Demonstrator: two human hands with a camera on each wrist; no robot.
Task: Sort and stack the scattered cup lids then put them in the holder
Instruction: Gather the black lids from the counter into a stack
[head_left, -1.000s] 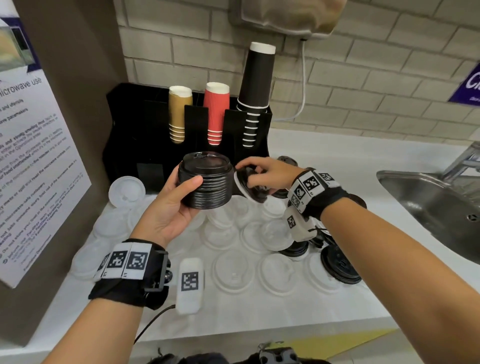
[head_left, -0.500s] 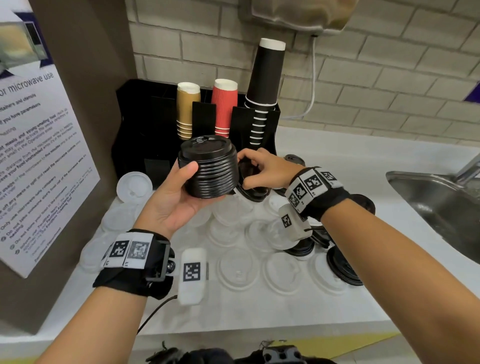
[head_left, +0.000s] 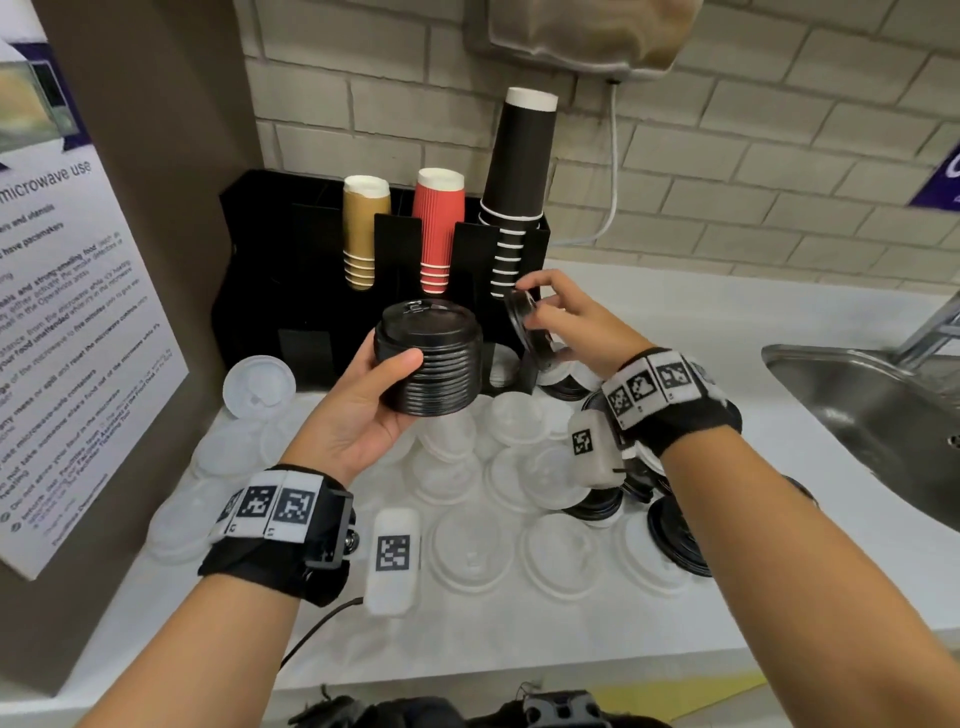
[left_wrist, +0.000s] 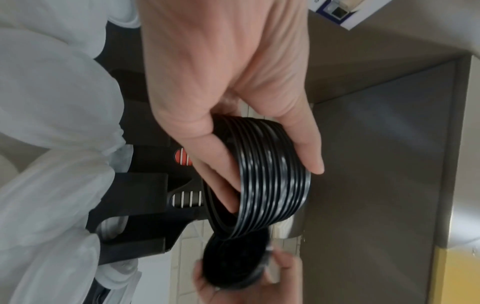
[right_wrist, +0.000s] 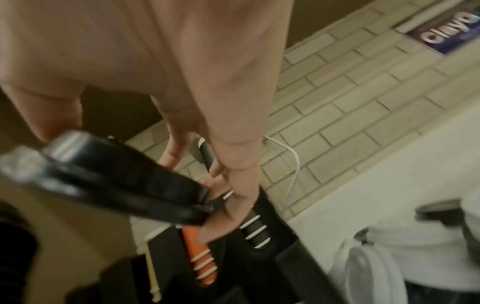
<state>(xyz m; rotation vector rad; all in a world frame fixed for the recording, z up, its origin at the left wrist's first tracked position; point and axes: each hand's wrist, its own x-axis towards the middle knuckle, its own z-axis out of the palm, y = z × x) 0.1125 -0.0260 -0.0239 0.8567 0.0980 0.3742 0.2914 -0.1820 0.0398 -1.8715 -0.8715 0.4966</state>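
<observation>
My left hand (head_left: 363, 405) grips a tall stack of black lids (head_left: 430, 358) above the counter; the left wrist view shows the same stack (left_wrist: 275, 176) between thumb and fingers. Just to its right, my right hand (head_left: 566, 322) pinches a single black lid (head_left: 524, 325) on edge, tilted; that lid (right_wrist: 124, 181) is blurred in the right wrist view. Behind them stands the black holder (head_left: 260, 291) with gold, red and black cups. Several white lids (head_left: 470, 551) and a few black lids (head_left: 675, 535) lie scattered on the white counter.
A steel sink (head_left: 872, 415) is set into the counter on the right. On the left, a brown panel carries a microwave notice (head_left: 67, 332). A brick wall with a white cable (head_left: 613, 171) closes the back.
Both hands have risen toward the holder. My right hand has lifted its single black lid from below the stack's side up to the level of the stack's top.
</observation>
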